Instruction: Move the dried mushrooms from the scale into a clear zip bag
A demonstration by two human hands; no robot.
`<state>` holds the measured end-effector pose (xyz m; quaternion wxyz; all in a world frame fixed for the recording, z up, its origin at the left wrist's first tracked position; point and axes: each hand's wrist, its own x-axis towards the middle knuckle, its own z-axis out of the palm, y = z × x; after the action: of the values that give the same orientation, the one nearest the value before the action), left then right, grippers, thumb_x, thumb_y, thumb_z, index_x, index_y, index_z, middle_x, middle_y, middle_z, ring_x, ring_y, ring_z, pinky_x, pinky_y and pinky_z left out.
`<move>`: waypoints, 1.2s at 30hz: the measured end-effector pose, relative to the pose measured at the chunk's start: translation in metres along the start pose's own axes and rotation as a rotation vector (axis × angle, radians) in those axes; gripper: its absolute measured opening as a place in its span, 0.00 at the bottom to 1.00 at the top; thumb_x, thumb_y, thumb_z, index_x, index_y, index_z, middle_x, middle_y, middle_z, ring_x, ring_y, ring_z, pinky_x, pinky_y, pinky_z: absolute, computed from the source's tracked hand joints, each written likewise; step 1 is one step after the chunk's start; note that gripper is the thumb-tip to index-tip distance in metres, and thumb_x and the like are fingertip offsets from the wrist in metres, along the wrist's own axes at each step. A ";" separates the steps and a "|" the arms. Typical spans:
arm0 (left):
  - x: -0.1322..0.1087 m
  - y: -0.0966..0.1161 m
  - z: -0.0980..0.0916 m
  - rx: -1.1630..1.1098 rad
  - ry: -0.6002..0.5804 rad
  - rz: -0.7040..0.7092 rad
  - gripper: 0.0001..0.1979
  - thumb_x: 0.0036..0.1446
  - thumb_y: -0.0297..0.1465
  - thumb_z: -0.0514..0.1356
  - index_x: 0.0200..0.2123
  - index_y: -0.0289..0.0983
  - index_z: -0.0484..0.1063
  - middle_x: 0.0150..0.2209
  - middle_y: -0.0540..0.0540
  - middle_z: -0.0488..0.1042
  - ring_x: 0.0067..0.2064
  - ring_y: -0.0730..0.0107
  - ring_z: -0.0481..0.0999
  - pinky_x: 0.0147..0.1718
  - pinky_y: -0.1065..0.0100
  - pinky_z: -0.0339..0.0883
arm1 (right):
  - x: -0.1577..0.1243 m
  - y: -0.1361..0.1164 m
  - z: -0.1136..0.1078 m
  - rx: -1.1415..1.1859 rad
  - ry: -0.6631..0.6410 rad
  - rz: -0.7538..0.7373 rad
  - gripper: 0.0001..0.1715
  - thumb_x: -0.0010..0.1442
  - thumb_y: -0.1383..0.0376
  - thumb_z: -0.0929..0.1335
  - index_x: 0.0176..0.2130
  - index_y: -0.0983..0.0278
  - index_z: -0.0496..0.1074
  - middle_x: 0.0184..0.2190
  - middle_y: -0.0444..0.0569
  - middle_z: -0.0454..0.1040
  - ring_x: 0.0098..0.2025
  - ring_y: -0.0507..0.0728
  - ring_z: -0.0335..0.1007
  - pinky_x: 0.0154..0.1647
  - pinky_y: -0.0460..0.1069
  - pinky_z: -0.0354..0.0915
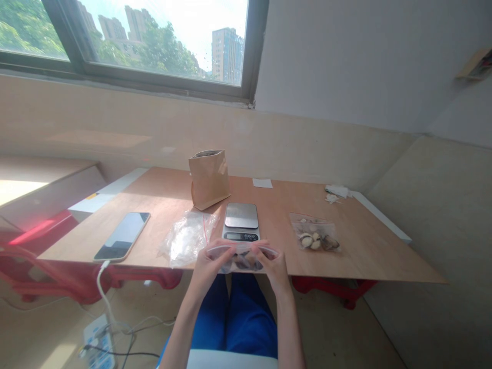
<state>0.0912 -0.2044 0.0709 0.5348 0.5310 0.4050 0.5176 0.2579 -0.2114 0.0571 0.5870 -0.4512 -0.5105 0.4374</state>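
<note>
My left hand (211, 266) and my right hand (274, 269) both grip the top edge of a clear zip-top bag (242, 261), holding it just above the near edge of the wooden tabletop (369, 251). Dark and pale shell-like pieces lie in its bottom. Directly beyond my hands stands a small digital kitchen scale (241, 221) with a steel platform. A second zip-top bag (315, 234) with similar pieces lies to the right. On the left are a crumpled clear plastic bag (187, 238) and a smartphone (122, 236).
A brown paper bag (209, 179) stands at the far side of the table, with a white paper slip (262, 183) and tissue (337, 191) nearby. A white cable runs from the phone down to a power strip (98, 341) on the floor. Red supports stand beneath the table.
</note>
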 end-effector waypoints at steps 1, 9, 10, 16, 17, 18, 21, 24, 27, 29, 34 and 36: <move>0.000 0.001 0.001 0.004 -0.011 0.001 0.12 0.48 0.37 0.62 0.33 0.35 0.75 0.34 0.45 0.76 0.36 0.66 0.74 0.35 0.70 0.68 | 0.000 0.000 0.001 -0.004 -0.006 -0.008 0.09 0.51 0.61 0.70 0.30 0.65 0.74 0.29 0.47 0.76 0.34 0.56 0.72 0.38 0.49 0.68; -0.002 0.004 0.004 0.007 0.040 0.011 0.11 0.48 0.37 0.62 0.28 0.34 0.74 0.32 0.45 0.76 0.36 0.65 0.74 0.35 0.69 0.68 | 0.000 -0.005 0.004 -0.062 0.028 -0.098 0.07 0.51 0.62 0.69 0.28 0.65 0.74 0.27 0.47 0.75 0.33 0.55 0.72 0.37 0.48 0.68; -0.002 0.004 0.005 0.007 0.053 0.017 0.10 0.47 0.37 0.62 0.26 0.34 0.74 0.32 0.45 0.75 0.36 0.66 0.74 0.35 0.69 0.68 | 0.000 -0.006 0.003 -0.067 0.034 -0.104 0.07 0.51 0.63 0.69 0.28 0.65 0.74 0.27 0.46 0.75 0.32 0.55 0.72 0.36 0.48 0.68; -0.002 0.004 0.006 0.016 0.038 0.035 0.11 0.48 0.38 0.62 0.25 0.34 0.73 0.31 0.45 0.75 0.35 0.67 0.74 0.34 0.69 0.67 | -0.001 -0.005 -0.001 -0.044 0.026 -0.071 0.08 0.50 0.61 0.70 0.27 0.65 0.75 0.26 0.47 0.76 0.32 0.56 0.72 0.36 0.49 0.68; -0.002 0.004 0.006 0.015 0.014 0.031 0.10 0.48 0.37 0.62 0.26 0.35 0.73 0.31 0.46 0.75 0.35 0.67 0.74 0.35 0.69 0.67 | -0.001 -0.005 -0.002 -0.035 0.019 -0.058 0.09 0.50 0.61 0.70 0.28 0.64 0.75 0.27 0.47 0.76 0.33 0.56 0.73 0.37 0.50 0.68; -0.002 0.005 0.005 0.016 -0.011 0.026 0.10 0.49 0.37 0.61 0.27 0.35 0.73 0.31 0.46 0.75 0.35 0.67 0.74 0.35 0.70 0.67 | -0.002 -0.005 -0.002 -0.026 0.013 -0.045 0.09 0.50 0.60 0.70 0.28 0.64 0.75 0.28 0.48 0.77 0.33 0.57 0.73 0.38 0.50 0.68; -0.003 0.006 0.005 0.041 -0.065 0.030 0.09 0.50 0.36 0.60 0.30 0.36 0.73 0.32 0.47 0.75 0.35 0.68 0.74 0.35 0.70 0.67 | -0.003 -0.006 -0.002 -0.027 -0.039 -0.020 0.09 0.51 0.60 0.69 0.30 0.64 0.75 0.30 0.48 0.77 0.35 0.57 0.73 0.39 0.50 0.68; -0.004 0.006 0.006 0.073 -0.086 0.058 0.09 0.51 0.36 0.60 0.31 0.36 0.74 0.32 0.46 0.75 0.36 0.67 0.74 0.35 0.69 0.67 | -0.003 -0.007 0.000 -0.059 -0.089 -0.037 0.10 0.52 0.60 0.69 0.31 0.64 0.75 0.29 0.48 0.77 0.34 0.56 0.73 0.37 0.49 0.68; -0.004 0.006 0.008 0.080 -0.087 0.082 0.09 0.51 0.36 0.60 0.31 0.36 0.74 0.31 0.46 0.75 0.35 0.67 0.74 0.35 0.70 0.67 | -0.002 -0.006 0.001 -0.071 -0.060 -0.064 0.09 0.52 0.60 0.69 0.30 0.64 0.75 0.27 0.46 0.76 0.31 0.55 0.72 0.35 0.47 0.68; -0.004 0.006 0.010 0.083 -0.091 0.099 0.09 0.51 0.36 0.60 0.31 0.36 0.75 0.32 0.46 0.75 0.36 0.66 0.74 0.36 0.69 0.68 | -0.002 -0.006 0.002 -0.081 -0.041 -0.074 0.08 0.52 0.61 0.69 0.29 0.64 0.75 0.26 0.46 0.76 0.31 0.55 0.72 0.35 0.47 0.68; -0.004 0.007 0.013 0.110 -0.067 0.153 0.09 0.51 0.35 0.60 0.32 0.36 0.76 0.34 0.44 0.76 0.39 0.65 0.74 0.39 0.67 0.67 | -0.002 -0.007 0.005 -0.103 -0.029 -0.120 0.07 0.52 0.62 0.69 0.28 0.64 0.75 0.26 0.46 0.76 0.31 0.55 0.72 0.34 0.47 0.68; -0.004 0.007 0.013 0.122 -0.047 0.159 0.09 0.51 0.35 0.60 0.31 0.37 0.76 0.33 0.45 0.76 0.38 0.65 0.74 0.39 0.67 0.67 | -0.002 -0.008 0.006 -0.104 -0.029 -0.128 0.07 0.52 0.62 0.69 0.28 0.64 0.74 0.26 0.46 0.76 0.31 0.54 0.72 0.34 0.47 0.68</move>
<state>0.1029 -0.2107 0.0788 0.4681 0.6049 0.3798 0.5203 0.2519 -0.2149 0.0650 0.5819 -0.4412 -0.5688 0.3785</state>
